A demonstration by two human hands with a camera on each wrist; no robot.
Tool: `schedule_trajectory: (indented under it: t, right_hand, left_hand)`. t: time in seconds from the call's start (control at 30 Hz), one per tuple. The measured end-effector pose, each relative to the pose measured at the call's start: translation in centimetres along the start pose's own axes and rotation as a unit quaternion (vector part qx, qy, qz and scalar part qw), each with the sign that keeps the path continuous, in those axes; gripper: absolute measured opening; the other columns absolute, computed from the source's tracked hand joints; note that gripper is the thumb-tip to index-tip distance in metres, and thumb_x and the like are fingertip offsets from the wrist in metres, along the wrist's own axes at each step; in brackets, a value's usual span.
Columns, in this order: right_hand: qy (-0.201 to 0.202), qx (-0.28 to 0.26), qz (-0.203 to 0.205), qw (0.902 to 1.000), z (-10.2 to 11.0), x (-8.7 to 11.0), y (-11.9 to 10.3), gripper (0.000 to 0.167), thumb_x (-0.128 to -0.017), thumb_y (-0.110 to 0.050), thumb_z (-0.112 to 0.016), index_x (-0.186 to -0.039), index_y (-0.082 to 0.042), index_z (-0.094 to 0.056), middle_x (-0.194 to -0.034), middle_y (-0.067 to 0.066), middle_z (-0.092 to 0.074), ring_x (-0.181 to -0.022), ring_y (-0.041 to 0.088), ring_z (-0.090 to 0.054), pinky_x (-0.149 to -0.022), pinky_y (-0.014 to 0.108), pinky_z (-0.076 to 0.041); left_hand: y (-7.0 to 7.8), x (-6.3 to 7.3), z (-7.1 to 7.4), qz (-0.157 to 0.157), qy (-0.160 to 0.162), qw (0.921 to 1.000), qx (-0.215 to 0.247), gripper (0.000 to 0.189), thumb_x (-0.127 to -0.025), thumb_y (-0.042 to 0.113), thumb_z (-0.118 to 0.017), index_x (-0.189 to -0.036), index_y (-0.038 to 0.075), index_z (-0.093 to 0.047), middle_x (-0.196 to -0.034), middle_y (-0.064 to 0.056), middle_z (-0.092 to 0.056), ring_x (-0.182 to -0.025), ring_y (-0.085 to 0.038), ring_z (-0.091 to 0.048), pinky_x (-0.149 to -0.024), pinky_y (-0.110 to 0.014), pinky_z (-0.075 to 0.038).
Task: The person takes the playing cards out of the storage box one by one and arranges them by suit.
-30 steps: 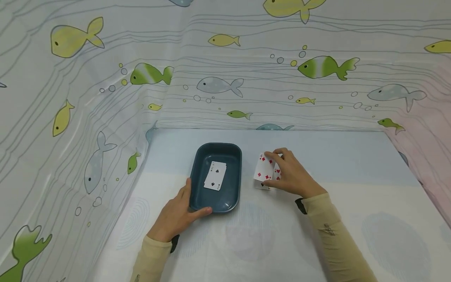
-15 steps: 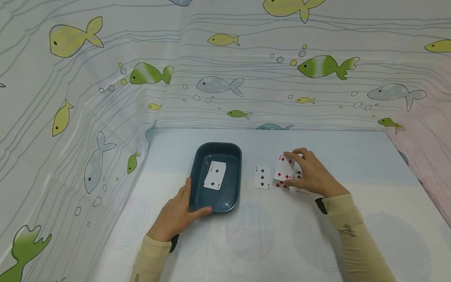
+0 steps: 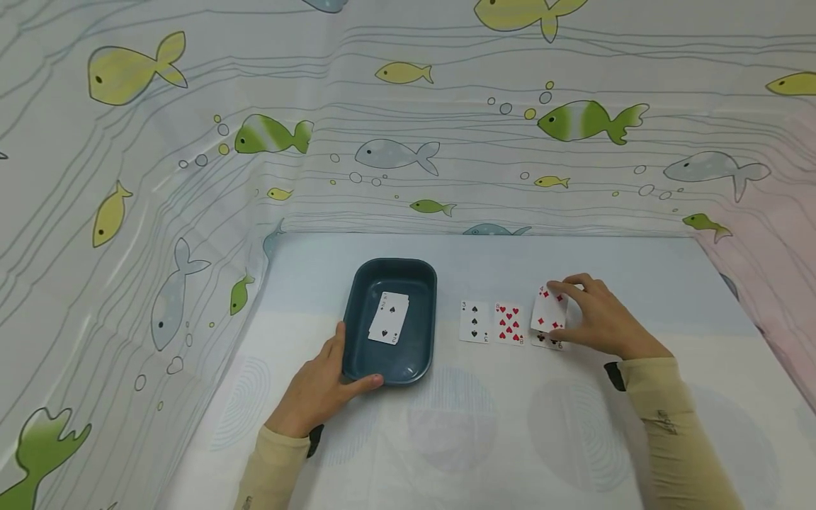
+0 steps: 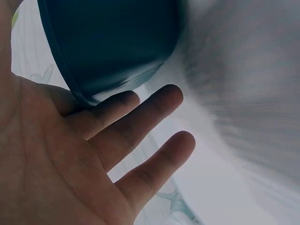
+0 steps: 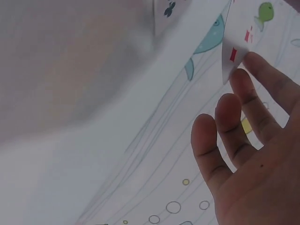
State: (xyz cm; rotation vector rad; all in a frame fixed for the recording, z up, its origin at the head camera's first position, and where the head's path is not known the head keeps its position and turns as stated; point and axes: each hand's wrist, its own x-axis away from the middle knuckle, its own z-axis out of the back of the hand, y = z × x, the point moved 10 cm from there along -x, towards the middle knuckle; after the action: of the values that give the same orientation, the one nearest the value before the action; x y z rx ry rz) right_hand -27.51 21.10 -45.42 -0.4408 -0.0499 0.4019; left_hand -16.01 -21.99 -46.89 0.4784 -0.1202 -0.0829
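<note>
My right hand pinches a playing card with red diamonds between thumb and fingertips. That card overlaps a clubs card on the table in the head view. To its left lie a hearts card and a spades card, face up in a row. My left hand rests against a dark blue tray, thumb at its near rim and fingers along its left side. In the left wrist view, the other fingers stretch out beside the tray wall. Spades-faced cards lie stacked inside the tray.
A pale cloth with faint circle prints covers the table. Behind and to the left rises a fish-patterned curtain; a pinkish part of it hangs at the right.
My right hand has moved right with the diamonds card, passing from over the spades card, past the hearts card, to the clubs card. My left hand and the tray have stayed put.
</note>
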Motion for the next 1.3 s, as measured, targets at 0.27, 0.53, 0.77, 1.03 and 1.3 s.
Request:
schedule_trajectory:
  t: [0.27, 0.53, 0.77, 1.03, 1.3]
  right_hand:
    - [-0.015, 0.018, -0.018, 0.9996, 0.4, 1.4, 2.9, 0.086, -0.072, -0.037, -0.092, -0.145, -0.011, -0.055, -0.138, 0.019, -0.046, -0.123, 0.042, -0.042, -0.095, 0.065, -0.042]
    - [-0.042, 0.047, -0.001, 0.9980, 0.1, 2.3, 4.2, 0.084, -0.071, -0.033, -0.092, -0.144, -0.012, -0.055, -0.136, 0.021, -0.046, -0.119, 0.045, -0.044, -0.093, 0.066, -0.042]
    - [-0.070, 0.053, 0.007, 0.9961, -0.1, 2.6, 4.8, 0.084, -0.070, -0.042, -0.092, -0.140, -0.012, -0.059, -0.134, 0.021, -0.050, -0.115, 0.045, -0.047, -0.090, 0.065, -0.042]
    - [-0.086, 0.060, 0.004, 0.9945, -0.8, 2.2, 5.3, 0.085, -0.067, -0.042, -0.093, -0.137, -0.009, -0.061, -0.132, 0.024, -0.052, -0.112, 0.047, -0.049, -0.087, 0.068, -0.042]
    - [-0.101, 0.056, -0.005, 0.9932, -1.3, 2.3, 5.6, 0.088, -0.065, -0.039, -0.093, -0.139, -0.007, -0.058, -0.133, 0.027, -0.050, -0.111, 0.048, -0.048, -0.088, 0.069, -0.040]
  left_hand:
    - [-0.1, -0.1, -0.1, 0.005, -0.001, 1.0000, 0.002, 0.125, -0.081, 0.077, -0.065, -0.161, -0.002, -0.009, -0.161, -0.023, -0.029, -0.132, -0.044, -0.051, -0.103, -0.056, -0.045]
    - [-0.1, -0.1, -0.1, 0.005, -0.002, 1.0000, 0.006, 0.124, -0.082, 0.075, -0.066, -0.161, -0.002, -0.009, -0.161, -0.023, -0.030, -0.132, -0.044, -0.051, -0.103, -0.055, -0.044]
    - [-0.1, 0.0, -0.1, 0.009, -0.005, 0.9999, 0.009, 0.124, -0.082, 0.075, -0.066, -0.161, -0.001, -0.008, -0.161, -0.023, -0.029, -0.132, -0.044, -0.051, -0.104, -0.055, -0.044]
    - [-0.1, 0.1, -0.1, 0.003, -0.001, 1.0000, 0.005, 0.126, -0.081, 0.080, -0.062, -0.161, -0.001, -0.008, -0.162, -0.023, -0.028, -0.134, -0.043, -0.048, -0.105, -0.055, -0.043]
    - [-0.1, 0.1, -0.1, 0.005, 0.000, 0.9999, 0.009, 0.128, -0.079, 0.081, -0.062, -0.161, -0.001, -0.009, -0.162, -0.022, -0.029, -0.134, -0.042, -0.049, -0.105, -0.055, -0.043]
